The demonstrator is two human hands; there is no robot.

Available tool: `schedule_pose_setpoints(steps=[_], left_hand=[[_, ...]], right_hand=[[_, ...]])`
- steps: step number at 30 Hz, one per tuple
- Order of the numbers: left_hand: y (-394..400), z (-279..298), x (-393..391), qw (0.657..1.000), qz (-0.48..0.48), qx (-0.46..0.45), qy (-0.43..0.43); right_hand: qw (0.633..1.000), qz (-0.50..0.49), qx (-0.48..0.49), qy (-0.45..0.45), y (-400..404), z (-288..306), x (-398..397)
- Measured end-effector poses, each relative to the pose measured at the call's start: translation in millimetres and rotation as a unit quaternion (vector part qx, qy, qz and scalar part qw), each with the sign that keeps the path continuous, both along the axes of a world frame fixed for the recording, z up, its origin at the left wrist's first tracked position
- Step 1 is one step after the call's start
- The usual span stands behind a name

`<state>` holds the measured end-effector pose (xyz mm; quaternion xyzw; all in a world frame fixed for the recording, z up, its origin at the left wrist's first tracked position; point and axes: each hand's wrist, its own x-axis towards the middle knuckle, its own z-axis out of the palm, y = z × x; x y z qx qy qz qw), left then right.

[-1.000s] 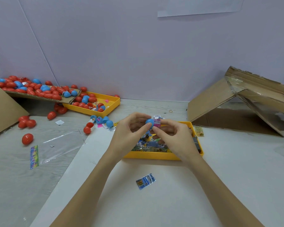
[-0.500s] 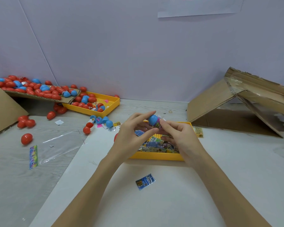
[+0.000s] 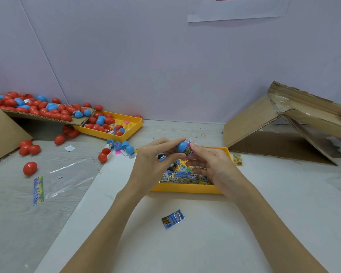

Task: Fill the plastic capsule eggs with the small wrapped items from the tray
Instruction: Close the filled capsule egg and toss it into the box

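Risk here: pink wrapped packet (image 3: pixel 189 151) slipping out of the blue egg half (image 3: pixel 182 146), or crumpling at the rim if pushed in crooked. Held above the yellow tray (image 3: pixel 187 188), between both hands. Left hand (image 3: pixel 152 164) pinching the shell with thumb and forefinger; right hand (image 3: pixel 209 162) pressing the packet into its open side, fingers curled round it.

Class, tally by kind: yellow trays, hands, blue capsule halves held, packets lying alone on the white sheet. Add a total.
Yellow trays: 2
Hands: 2
Blue capsule halves held: 1
Lone packets on white sheet: 1
Total: 6
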<state>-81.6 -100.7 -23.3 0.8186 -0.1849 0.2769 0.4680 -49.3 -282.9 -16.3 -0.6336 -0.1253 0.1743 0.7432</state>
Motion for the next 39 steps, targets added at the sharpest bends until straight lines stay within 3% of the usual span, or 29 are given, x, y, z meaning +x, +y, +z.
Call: schedule_pose_setpoints(steps=[7, 13, 19, 29, 31, 32, 35, 37, 39], left_hand=[[2.3, -2.3, 3.2, 0.996, 0.006, 0.084, -0.013], [-8.8, -4.3, 2.6, 0.999, -0.028, 0.029, 0.037], [-2.5, -4.2, 3.4, 0.997, -0.045, -0.037, 0.058], [6.2, -5.9, 4.9, 0.991, -0.056, -0.033, 0.117], [6.3, -3.9, 4.5, 0.992, -0.021, -0.043, 0.113], [7.3, -3.4, 4.7, 0.993, 0.003, -0.053, 0.103], [11.9, -4.4, 7.1, 0.991, 0.061, -0.079, 0.088], [13.4, -5.5, 7.6, 0.99, 0.075, -0.081, 0.093], [13.7, -6.5, 7.9, 0.989, 0.083, -0.071, 0.1]], right_hand=[[1.0, 0.002, -0.017, -0.014, -3.2, -1.8, -0.5], [0.999, 0.014, 0.024, 0.027, -3.8, -1.1, 3.3], [0.999, 0.049, 0.008, 0.014, -5.8, -3.9, 5.8], [0.997, 0.047, -0.058, -0.023, -6.9, -3.6, 8.4], [0.999, 0.03, 0.006, 0.015, -15.1, 11.5, 19.7], [0.994, 0.023, 0.094, 0.05, -22.8, 22.5, 28.2], [0.905, -0.026, 0.407, 0.122, -50.4, 56.8, 55.1], [0.889, -0.072, 0.44, 0.103, -58.1, 67.3, 66.9], [0.93, -0.1, 0.343, 0.08, -55.7, 59.5, 70.7]])
